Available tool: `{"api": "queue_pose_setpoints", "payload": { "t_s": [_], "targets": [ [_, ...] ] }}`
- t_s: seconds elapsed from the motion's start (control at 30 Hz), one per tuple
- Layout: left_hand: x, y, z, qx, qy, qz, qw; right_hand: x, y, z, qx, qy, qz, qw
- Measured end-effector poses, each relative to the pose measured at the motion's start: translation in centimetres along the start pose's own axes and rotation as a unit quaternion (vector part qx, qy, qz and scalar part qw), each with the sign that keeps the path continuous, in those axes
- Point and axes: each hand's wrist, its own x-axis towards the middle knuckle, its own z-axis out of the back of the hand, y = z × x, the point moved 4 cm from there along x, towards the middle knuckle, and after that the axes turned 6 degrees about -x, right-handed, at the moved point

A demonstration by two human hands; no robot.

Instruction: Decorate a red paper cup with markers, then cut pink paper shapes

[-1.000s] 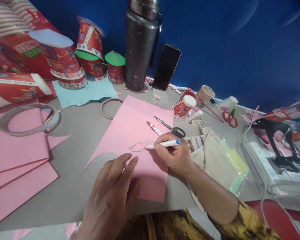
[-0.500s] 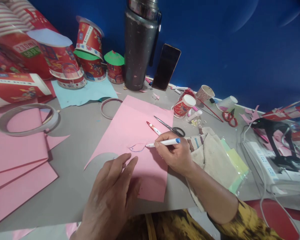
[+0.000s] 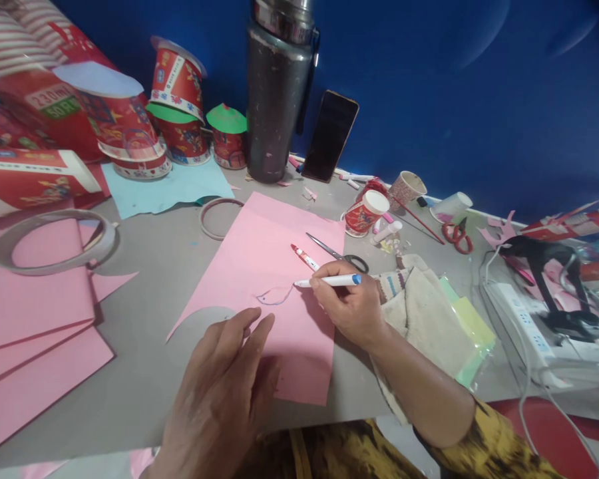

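Note:
A sheet of pink paper [image 3: 284, 233] with a curved cutout at its left edge lies on the grey table. My right hand [image 3: 349, 306] grips a white marker with a blue end [image 3: 334, 280], its tip touching the paper. At that tip ends a thin blue outline [image 3: 274, 301], shaped like a small fish with a dot at its left end. My left hand [image 3: 224, 379] rests on the paper's lower left, fingers stretched out, just below the drawing. Beyond my right hand, a red-tipped marker [image 3: 303, 256] and dark-handled scissors [image 3: 337, 253] lie on the sheet.
Folded pink paper [image 3: 34, 306] and a tape roll [image 3: 54, 241] lie at left. Decorated paper cups [image 3: 180, 76], a thermos [image 3: 279, 100] and a phone [image 3: 331, 136] stand at the back. A cloth [image 3: 424, 326], red scissors [image 3: 458, 236] and a power strip [image 3: 524, 326] are at right.
The marker tip has moved slightly up and right, and the blue line is longer at its right end. My left hand has stayed in place.

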Motion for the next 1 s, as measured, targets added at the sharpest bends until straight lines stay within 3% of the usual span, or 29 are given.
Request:
{"api": "queue_pose_setpoints", "payload": {
  "t_s": [0.2,0.57,1.0],
  "targets": [
    [-0.1,0.0,-0.1,0.0,0.0,0.0,1.0,0.0,0.1,0.3,0.002,-0.03,-0.002,1.0],
    [0.0,-0.1,0.1,0.004,-0.006,0.005,1.0,-0.3,1.4,-1.6,0.005,0.03,0.095,0.995],
    [0.0,-0.4,0.1,0.003,-0.017,0.014,1.0,0.0,1.2,-2.2,-0.005,0.044,0.101,0.994]
  ]
}}
